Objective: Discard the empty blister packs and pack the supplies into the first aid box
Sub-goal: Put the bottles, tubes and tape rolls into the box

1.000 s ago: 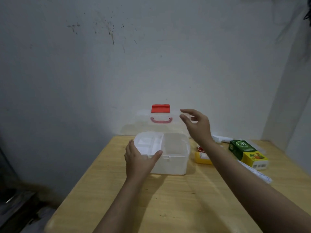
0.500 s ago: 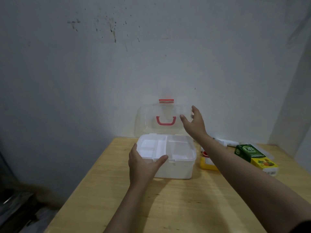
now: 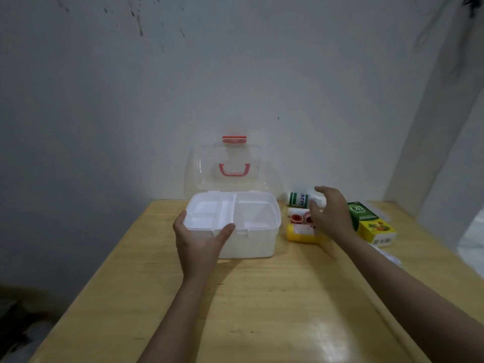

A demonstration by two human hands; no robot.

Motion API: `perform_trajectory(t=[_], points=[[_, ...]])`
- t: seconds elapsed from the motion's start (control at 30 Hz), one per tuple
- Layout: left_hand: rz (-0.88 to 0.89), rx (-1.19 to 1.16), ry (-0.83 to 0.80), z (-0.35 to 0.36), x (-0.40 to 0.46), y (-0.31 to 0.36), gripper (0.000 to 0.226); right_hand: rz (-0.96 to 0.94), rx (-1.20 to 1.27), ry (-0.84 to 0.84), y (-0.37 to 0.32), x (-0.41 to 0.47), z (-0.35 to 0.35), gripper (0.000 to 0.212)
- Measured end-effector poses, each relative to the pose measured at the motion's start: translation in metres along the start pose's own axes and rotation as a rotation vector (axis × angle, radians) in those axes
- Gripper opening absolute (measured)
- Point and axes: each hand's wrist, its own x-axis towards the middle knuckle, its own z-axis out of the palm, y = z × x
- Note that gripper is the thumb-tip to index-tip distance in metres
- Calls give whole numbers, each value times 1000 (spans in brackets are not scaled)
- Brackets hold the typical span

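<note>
The white first aid box (image 3: 251, 244) stands on the wooden table with its clear lid (image 3: 225, 169) upright against the wall; the lid carries a red handle and red latch. A divided white tray sits in the box's top. My left hand (image 3: 199, 242) grips the box's front left corner, thumb on the rim. My right hand (image 3: 331, 216) hovers with fingers spread over the supplies to the right of the box: a yellow bottle (image 3: 301, 233), small red-capped items (image 3: 297, 218), a white and green bottle (image 3: 298, 199) and a green and yellow carton (image 3: 372, 222).
The wooden table (image 3: 262, 297) stands in a corner, with a white wall behind and to the right. A flat whitish strip (image 3: 387, 255) lies by the table's right edge. Dark clutter is on the floor at lower left.
The lid swung up to vertical. My right hand left the lid and dropped to the right, over the supplies. My left hand stayed on the box.
</note>
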Motion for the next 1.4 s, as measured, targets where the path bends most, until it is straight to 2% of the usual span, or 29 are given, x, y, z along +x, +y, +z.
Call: perform_trajectory(t=[0.1, 0.17, 0.4, 0.53, 0.63, 0.8, 0.93, 1.07, 1.2, 1.27, 1.4], points=[[8, -13, 5, 2, -1, -3, 104, 174, -191, 74, 52, -4, -28, 37], [20, -16, 11, 3, -1, -5, 102, 281, -331, 43, 77, -4, -42, 40], [28, -4, 34, 5, 0, -9, 99, 377, -520, -121, 82, -3, -55, 44], [34, -6, 40, 6, -1, -10, 97, 320, -486, -183, 85, -6, -64, 50], [36, -7, 47, 7, -1, -10, 97, 266, -459, -151, 98, -8, -73, 52], [35, -3, 47, 7, 0, -10, 97, 356, -329, -143, 110, -22, -81, 45], [38, -3, 40, 7, -1, -9, 97, 335, -232, -60, 107, -26, -82, 43], [34, -2, 25, 5, -1, -8, 97, 210, -182, 63, 79, -20, -91, 42], [10, -8, 6, 4, -3, -5, 98, 16, -78, 136, 19, -12, -100, 36], [5, -2, -11, 4, -3, -3, 98, -52, 15, 54, -14, -8, -102, 34], [-15, 21, -26, 1, -4, 4, 94, -127, 115, -301, -64, 7, -91, 27]])
